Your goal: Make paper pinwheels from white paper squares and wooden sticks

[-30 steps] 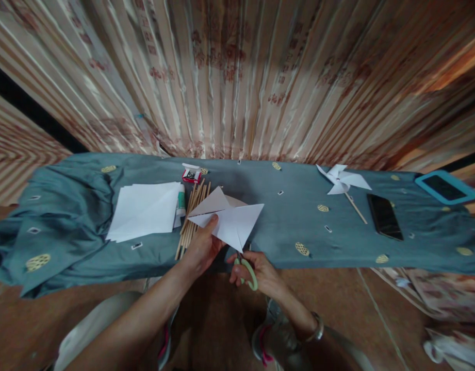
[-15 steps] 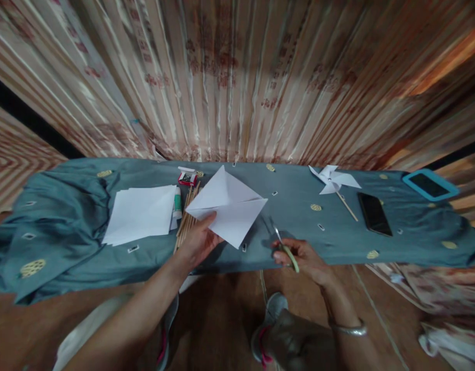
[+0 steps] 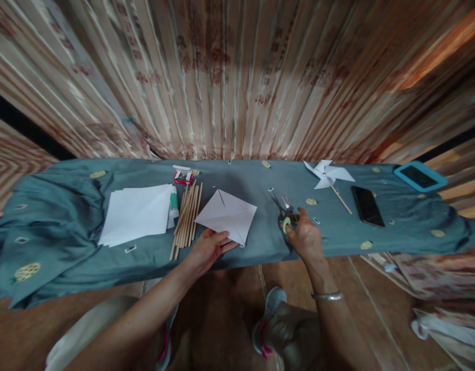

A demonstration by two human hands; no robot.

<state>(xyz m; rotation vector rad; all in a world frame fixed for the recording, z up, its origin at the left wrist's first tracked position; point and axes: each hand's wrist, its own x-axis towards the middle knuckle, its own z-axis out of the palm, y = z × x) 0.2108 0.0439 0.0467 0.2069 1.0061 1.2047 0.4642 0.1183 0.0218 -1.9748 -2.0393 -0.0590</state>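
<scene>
My left hand (image 3: 212,249) pinches the near corner of a square sheet of white paper (image 3: 226,214), thumb on top and fingers beneath. Crease lines cross the sheet, and a slit runs in from its far corner. Over to the right, my right hand (image 3: 306,238) has its thumb and fingers around the pale green handles of a pair of scissors (image 3: 287,222). The scissors are low over the cloth, blades pointing away from me. A bundle of thin wooden sticks (image 3: 188,216) lies just left of the sheet.
A stack of white paper (image 3: 136,214), a glue stick (image 3: 174,201) and a small red box (image 3: 183,176) lie left. To the right are a paper pinwheel (image 3: 325,174) on a stick, a black phone (image 3: 367,206) and a blue-framed tablet (image 3: 421,176). A patterned curtain (image 3: 222,103) hangs behind.
The paper has come down toward the cloth and turned, its slit now facing away. My right hand has moved forward with the scissors, lowering them toward the cloth.
</scene>
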